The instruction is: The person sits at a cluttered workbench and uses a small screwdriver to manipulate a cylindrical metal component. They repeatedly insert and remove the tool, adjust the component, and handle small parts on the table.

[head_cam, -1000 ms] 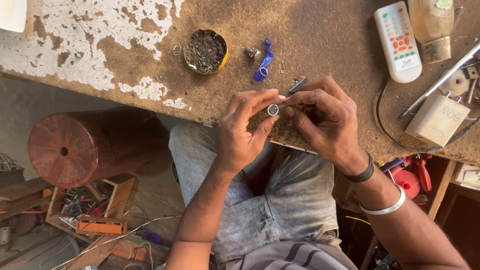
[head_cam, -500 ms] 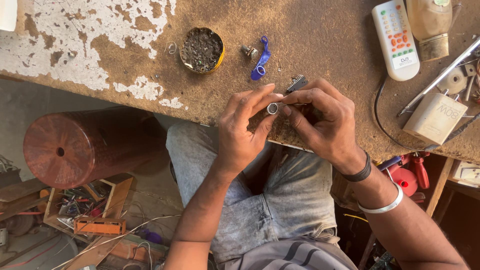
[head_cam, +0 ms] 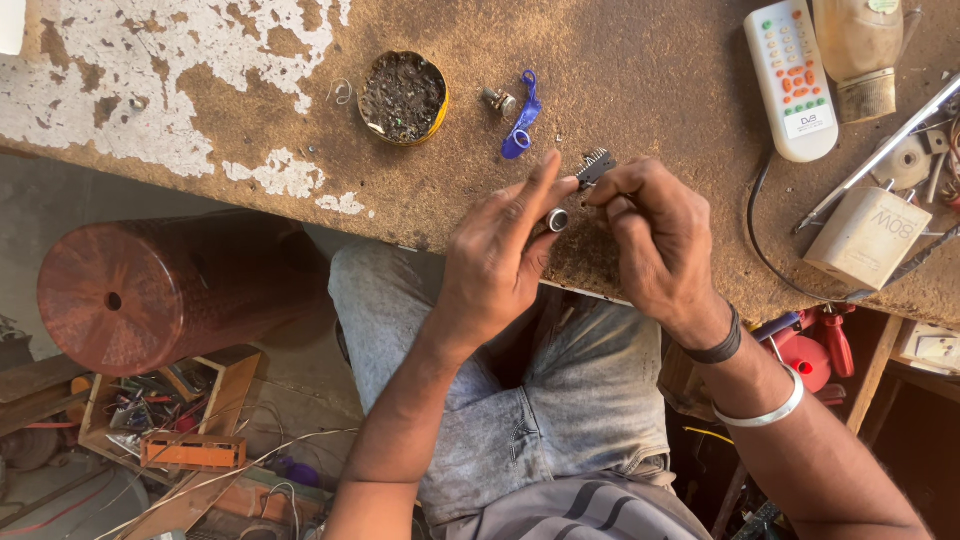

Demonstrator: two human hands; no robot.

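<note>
A small black component with a row of metal pins [head_cam: 596,164] sits pinched between the thumb and fingertips of the right hand [head_cam: 660,240], just above the near edge of the counter [head_cam: 640,70]. The right hand is curled closed around it, fingers bent inward. Touching that hand from the left, the left hand [head_cam: 500,265] pinches a short metal cylinder [head_cam: 556,220] between thumb and middle fingers, its forefinger stretched straight toward the pinned component. Just beyond the fingertips lie a blue plastic loop [head_cam: 521,118] and a small metal knob [head_cam: 500,102] beside it. Farther left of the left hand stands a round yellow-rimmed tin of dark debris [head_cam: 403,97]. Well off to the right of the right hand lie a white remote control [head_cam: 790,80], an amber bottle [head_cam: 860,50] and a beige box [head_cam: 866,238].
</note>
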